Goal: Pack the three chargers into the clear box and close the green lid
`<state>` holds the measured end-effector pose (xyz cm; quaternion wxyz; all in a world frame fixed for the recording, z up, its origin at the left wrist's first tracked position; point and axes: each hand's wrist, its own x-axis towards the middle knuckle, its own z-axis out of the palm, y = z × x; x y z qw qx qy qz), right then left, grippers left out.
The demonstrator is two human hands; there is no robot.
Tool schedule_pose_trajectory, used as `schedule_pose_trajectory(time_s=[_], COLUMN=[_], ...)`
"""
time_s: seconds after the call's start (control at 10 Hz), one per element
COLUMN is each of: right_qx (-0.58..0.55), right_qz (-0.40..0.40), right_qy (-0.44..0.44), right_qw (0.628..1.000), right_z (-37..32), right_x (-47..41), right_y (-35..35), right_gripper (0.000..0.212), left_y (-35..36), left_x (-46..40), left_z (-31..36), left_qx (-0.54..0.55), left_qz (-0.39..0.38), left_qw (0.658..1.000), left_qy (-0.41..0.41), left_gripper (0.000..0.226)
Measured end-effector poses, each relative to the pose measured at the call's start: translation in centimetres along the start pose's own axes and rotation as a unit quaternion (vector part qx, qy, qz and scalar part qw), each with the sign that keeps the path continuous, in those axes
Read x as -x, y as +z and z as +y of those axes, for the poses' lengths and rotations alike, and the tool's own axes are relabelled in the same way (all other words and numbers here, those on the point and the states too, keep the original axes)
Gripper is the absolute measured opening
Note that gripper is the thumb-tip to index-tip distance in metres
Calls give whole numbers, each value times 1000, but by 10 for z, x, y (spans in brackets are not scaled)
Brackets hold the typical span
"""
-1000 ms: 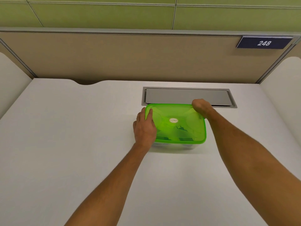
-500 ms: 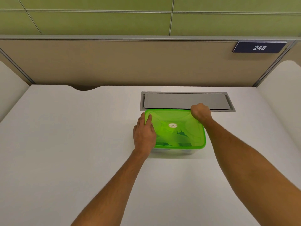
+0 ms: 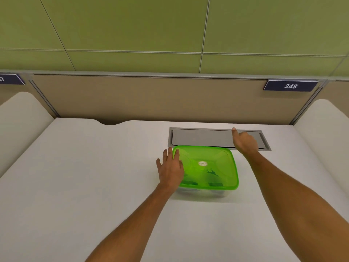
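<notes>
lid: green lid (image 3: pixel 207 165) seated on clear box (image 3: pixel 204 192)
left hand (image 3: pixel 171 170): flat on lid's left edge
right hand (image 3: pixel 244 141): off lid, thumb out

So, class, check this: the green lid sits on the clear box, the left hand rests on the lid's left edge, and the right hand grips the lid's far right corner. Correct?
Not quite. In the head view the right hand is off the lid, held beyond its far right corner over the grey desk hatch. The rest holds: lid on the box, left hand on its left edge.
</notes>
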<state>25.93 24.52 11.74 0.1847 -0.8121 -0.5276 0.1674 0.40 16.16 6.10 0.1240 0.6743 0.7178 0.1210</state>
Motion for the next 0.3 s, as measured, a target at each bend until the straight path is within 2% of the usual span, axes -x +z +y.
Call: schedule_pose_trajectory(time_s=[0.1, 0.2, 0.3], right_qx=[26, 41, 42], right_qz=[32, 54, 97], right_qy=[-76, -115, -150], right_qw=[996, 991, 983], right_z=[-13, -32, -59], right_x=[-4, -3, 2], right_y=[-41, -73, -120], right_gripper=[63, 57, 52], left_y=[-30, -70, -144], left_x=[-8, -25, -51], left_z=[-2, 3, 18], left_qx=[-45, -49, -61], left_qz=[53, 132, 218], left_qw=[996, 986, 964], left_qy=[60, 93, 140], left_gripper=[55, 59, 64])
